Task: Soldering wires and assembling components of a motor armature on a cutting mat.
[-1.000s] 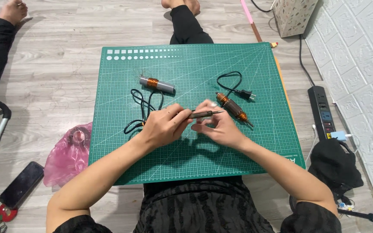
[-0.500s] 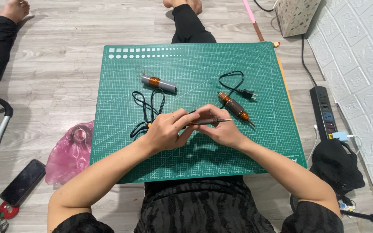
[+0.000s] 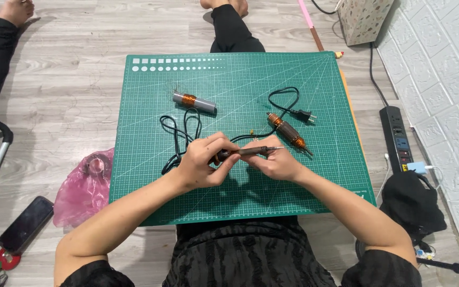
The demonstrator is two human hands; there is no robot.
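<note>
Soldering iron (image 3: 251, 152) at centre frame over the green cutting mat (image 3: 240, 79), handle hidden by left hand (image 3: 204, 163) clasped around it, right hand (image 3: 272, 162) pinching the shaft underneath, tip barely discernible, black cord (image 3: 179, 130) looping left.

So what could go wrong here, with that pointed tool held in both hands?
The left hand and right hand pinch the thin tool close together, so its metal tip could slip and jab a finger. The black cord loops right beside the left hand and might snag. The copper-wound part lies just beyond the tip and could get knocked.
</note>
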